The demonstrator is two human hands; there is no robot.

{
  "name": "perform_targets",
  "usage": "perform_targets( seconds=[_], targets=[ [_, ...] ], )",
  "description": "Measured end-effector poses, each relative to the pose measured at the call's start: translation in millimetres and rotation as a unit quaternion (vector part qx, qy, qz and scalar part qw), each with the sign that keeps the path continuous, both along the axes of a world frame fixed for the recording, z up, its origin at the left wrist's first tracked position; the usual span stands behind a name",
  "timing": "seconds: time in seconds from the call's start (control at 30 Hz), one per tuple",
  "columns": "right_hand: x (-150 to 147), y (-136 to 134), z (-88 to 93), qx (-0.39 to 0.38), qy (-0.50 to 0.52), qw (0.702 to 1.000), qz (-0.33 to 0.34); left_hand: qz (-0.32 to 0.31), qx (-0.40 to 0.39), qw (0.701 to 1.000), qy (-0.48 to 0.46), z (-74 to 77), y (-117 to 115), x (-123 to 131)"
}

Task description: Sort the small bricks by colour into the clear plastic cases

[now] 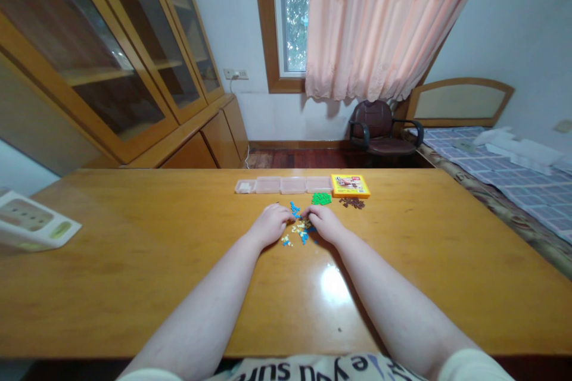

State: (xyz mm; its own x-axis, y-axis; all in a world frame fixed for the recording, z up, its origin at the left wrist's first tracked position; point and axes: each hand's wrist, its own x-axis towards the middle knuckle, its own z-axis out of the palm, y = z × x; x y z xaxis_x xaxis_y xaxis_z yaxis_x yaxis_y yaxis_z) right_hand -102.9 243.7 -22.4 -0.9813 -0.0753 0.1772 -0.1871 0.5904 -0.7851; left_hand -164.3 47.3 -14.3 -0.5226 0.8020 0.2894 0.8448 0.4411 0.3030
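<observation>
Small blue and cream plastic pieces (304, 236) lie mixed in a loose pile on the wooden table (156, 262), between my two hands. My left hand (270, 224) rests at the pile's left side, fingers curled together with the tips down by the pieces. On the right, my right hand (325, 223) has bent fingers pressed together at the pile's upper edge. Whatever either hand pinches is too small to name. A small group of blue pieces (294, 209) lies between the fingertips, slightly beyond them. A few cream and blue pieces (286, 241) sit apart near my left wrist.
Beyond the hands stands a row of clear plastic compartments (292, 185), with a yellow box (351, 186) at its right end. Green pieces (321, 198) and brown pieces (353, 203) form separate heaps. A white box-like object (36, 220) is at the table's left edge.
</observation>
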Motion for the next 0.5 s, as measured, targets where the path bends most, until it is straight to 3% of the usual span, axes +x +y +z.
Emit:
perform_targets(
  seconds=[0.1,0.23,0.37,0.5],
  targets=[
    [-2,0,-4.5,-0.075,-0.010,0.997,0.017,-0.012,-0.003,1.000,0.006,0.7,0,1],
    [-6,0,-10.6,-0.137,0.000,0.989,-0.048,-0.005,-0.016,1.000,0.002,3.1,0,2],
    [-6,2,-11.0,-0.107,0.009,0.990,-0.087,0.022,-0.017,1.000,0.010,3.3,0,5],
    [-3,2,-6.8,-0.041,-0.011,0.997,-0.064,0.038,-0.023,0.999,0.019,2.0,0,5]
  ],
)
